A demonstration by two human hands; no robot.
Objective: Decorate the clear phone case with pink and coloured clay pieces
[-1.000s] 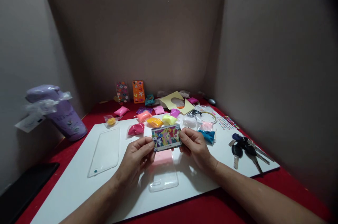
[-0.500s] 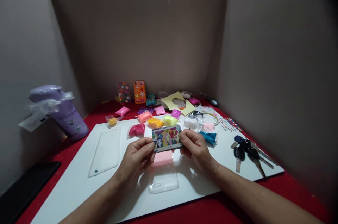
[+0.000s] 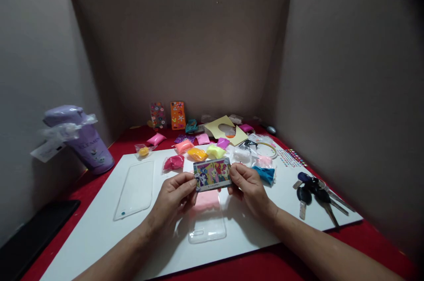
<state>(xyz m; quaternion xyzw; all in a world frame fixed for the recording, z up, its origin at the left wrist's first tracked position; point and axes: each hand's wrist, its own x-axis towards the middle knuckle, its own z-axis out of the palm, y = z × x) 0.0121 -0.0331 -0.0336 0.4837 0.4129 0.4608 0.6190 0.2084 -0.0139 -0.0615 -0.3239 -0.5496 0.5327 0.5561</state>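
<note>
A colourful cartoon card [image 3: 212,175] is held up level between my two hands. My left hand [image 3: 177,192] pinches its left edge, thumb on the front. At the right edge, my right hand [image 3: 248,184] grips it in the same way. Below the card, a clear phone case [image 3: 208,228] lies on the white board [image 3: 99,228], with pink material showing at its upper part, partly hidden by the card. Another clear case [image 3: 135,190] lies to the left of my left hand.
Bags of coloured clay [image 3: 198,153] lie behind the card. Keys [image 3: 318,195] sit on the right, near small gems [image 3: 291,157]. A purple wrapped tumbler [image 3: 88,144] and a black object [image 3: 39,239] are on the left. Decorated cases [image 3: 178,115] stand at the back.
The whole view has shifted slightly, so things appear a little further right. Both hands still hold the card in the same way.
</note>
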